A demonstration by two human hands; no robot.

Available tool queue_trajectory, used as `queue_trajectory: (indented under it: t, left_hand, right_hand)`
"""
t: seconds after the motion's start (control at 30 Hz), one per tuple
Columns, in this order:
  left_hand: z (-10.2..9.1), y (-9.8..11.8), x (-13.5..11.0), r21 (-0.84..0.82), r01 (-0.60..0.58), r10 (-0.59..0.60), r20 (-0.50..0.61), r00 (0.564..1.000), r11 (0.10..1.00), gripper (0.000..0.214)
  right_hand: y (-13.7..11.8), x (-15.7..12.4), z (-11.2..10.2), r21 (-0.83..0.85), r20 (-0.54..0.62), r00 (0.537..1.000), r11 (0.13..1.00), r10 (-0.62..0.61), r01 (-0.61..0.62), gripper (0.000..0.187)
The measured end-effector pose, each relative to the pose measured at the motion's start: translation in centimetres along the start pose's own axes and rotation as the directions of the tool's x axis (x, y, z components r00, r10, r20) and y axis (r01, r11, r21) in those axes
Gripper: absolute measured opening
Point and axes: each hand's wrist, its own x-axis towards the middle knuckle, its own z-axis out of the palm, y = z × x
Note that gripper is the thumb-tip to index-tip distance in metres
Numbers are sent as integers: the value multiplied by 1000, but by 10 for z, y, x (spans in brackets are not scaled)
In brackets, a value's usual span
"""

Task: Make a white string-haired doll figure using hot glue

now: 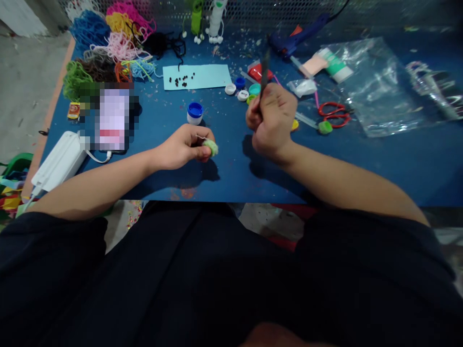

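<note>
My left hand [188,147] pinches a small light green, fuzzy piece [211,148] between thumb and fingers, above the blue table near its front edge. A thin white thread [201,137] runs over the fingers from it. To the right, my right hand [273,118] is raised in a fist around a dark narrow tool [265,67] that points up and away; its exact kind is blurred. Just beyond my left hand stands a small pot with a blue top [195,113]. Several small coloured caps [243,95] lie to the left of my right fist.
Yarn bundles [90,29] fill the far left, above a phone [114,118] and a white power bank [60,156]. Black beads lie on a light blue card [213,77]. Red scissors [334,114], a glue gun [300,36] and clear plastic bags [383,86] occupy the right.
</note>
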Motion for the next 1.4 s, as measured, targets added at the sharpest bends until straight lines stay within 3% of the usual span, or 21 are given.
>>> queue_trajectory:
  t: [0.07, 0.13, 0.23, 0.33, 0.47, 0.63, 0.8, 1.0, 1.07, 1.23, 1.3, 1.4]
  left_hand:
    - [2, -1, 1, -57, -7, 4, -45, 999, 998, 49]
    - [4, -3, 2, -91, -12, 4, -97, 995, 996, 51]
    - [4, -7, 3, -99, 15, -28, -124, 992, 995, 52]
    - [4, -11, 3, -87, 17, -28, -134, 991, 996, 52]
    - [6, -11, 3, -32, 33, -37, -147, 988, 999, 48]
    - [9, -12, 2, 19, 91, -88, -144, 986, 996, 40]
    - [9, -18, 4, -15, 119, -120, -126, 985, 993, 34]
    - [8, -11, 3, -52, 111, -112, -17, 994, 992, 41]
    - [7, -7, 2, -51, 139, -138, 17, 990, 989, 43]
    - [4, 0, 3, -58, 137, -133, 64, 989, 989, 43]
    - [3, 1, 3, -61, 116, -112, 78, 991, 991, 41]
    - [1, 2, 4, -55, 114, -109, 86, 990, 992, 41]
  right_hand:
    - [0, 1, -4, -37, 1, 997, 997, -75, 75, 64]
    - [-2, -6, -5, -172, 74, 974, 960, -213, 222, 57]
    - [-3, -22, -3, -371, 272, 885, 808, -377, 458, 42]
    - [0, -30, 0, -507, 429, 808, 632, -404, 586, 27]
    - [0, -33, 1, -650, 471, 796, 460, -381, 605, 28]
    - [-3, -38, 3, -699, 511, 830, 454, -223, 553, 28]
    - [-1, -37, 2, -741, 495, 839, 393, -226, 544, 27]
    - [-3, -34, 0, -722, 547, 751, 246, -369, 646, 26]
    - [-6, -35, -1, -708, 558, 739, 246, -378, 661, 31]
    - [-13, -34, -4, -700, 579, 758, 293, -300, 651, 37]
    - [-15, -31, -5, -661, 582, 708, 275, -400, 698, 34]
    - [-15, -27, -6, -588, 552, 583, 217, -597, 779, 31]
